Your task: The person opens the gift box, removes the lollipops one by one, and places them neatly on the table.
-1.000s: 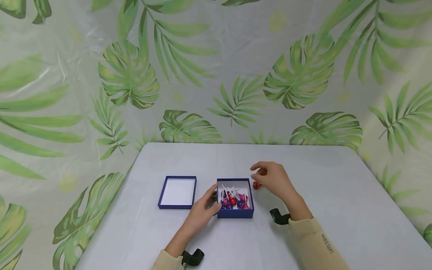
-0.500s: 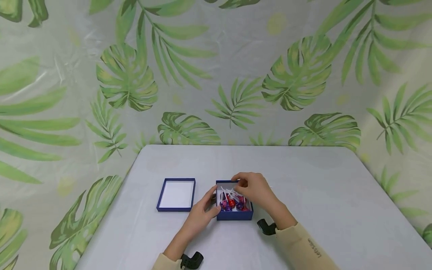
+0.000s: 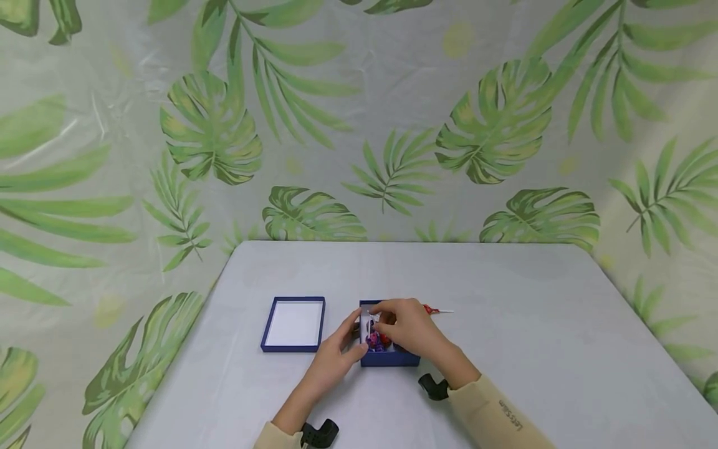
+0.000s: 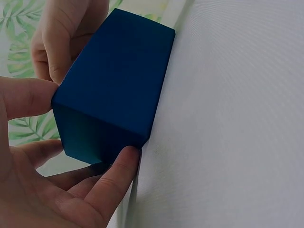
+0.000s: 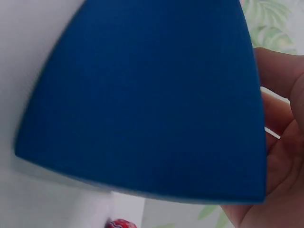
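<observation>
A blue box (image 3: 389, 359) holds several wrapped lollipops (image 3: 374, 341) with white sticks. My left hand (image 3: 332, 355) grips its left side: in the left wrist view the thumb is on the upper edge of the blue box (image 4: 114, 71) and the fingers lie along its wall. Over the box's opening is my right hand (image 3: 412, 324), thumb and index finger reaching in among the sticks. Whether they pinch a stick is hidden. The right hand covers much of the candy. On the table just right of the box lies a red lollipop (image 3: 430, 309), its stick pointing right.
A blue-edged lid (image 3: 293, 348) with a white inside lies left of the box. Both rest on a white table (image 3: 521, 312). Behind it hangs a leaf-patterned sheet (image 3: 392, 93). Dark wrist devices (image 3: 321, 433) sit close to the tabletop.
My right hand has moved left and down, from above the red lollipop on the table to inside the box. That lollipop still lies outside. The left hand keeps its hold.
</observation>
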The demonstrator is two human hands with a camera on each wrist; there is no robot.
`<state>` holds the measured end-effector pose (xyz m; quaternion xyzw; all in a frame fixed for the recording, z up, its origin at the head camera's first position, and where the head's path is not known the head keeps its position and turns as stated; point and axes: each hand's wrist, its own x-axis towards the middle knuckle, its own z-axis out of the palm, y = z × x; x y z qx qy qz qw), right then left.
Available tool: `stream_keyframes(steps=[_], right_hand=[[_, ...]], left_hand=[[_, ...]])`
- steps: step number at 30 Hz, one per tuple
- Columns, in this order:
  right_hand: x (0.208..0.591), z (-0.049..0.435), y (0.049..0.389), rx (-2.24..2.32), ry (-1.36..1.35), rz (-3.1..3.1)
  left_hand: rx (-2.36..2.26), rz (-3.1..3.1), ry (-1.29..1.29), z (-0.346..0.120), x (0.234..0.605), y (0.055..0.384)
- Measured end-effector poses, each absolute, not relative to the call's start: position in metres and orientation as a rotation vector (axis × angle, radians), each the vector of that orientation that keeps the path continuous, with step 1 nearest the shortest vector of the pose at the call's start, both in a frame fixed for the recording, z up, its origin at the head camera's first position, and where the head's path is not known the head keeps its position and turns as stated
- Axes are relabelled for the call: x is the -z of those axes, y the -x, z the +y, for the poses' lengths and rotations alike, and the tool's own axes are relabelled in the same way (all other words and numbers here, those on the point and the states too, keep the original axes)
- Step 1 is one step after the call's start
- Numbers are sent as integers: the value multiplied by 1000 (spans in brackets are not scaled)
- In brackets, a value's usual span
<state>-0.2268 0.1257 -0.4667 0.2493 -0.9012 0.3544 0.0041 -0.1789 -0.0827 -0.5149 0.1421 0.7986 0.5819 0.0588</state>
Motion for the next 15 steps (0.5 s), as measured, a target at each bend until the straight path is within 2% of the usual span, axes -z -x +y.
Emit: stream_keyframes(steps=[15], right_hand=[[477,119,226,-1061,-749,-2852]], left_hand=[[-1746,2428,-432,-83,516,180]])
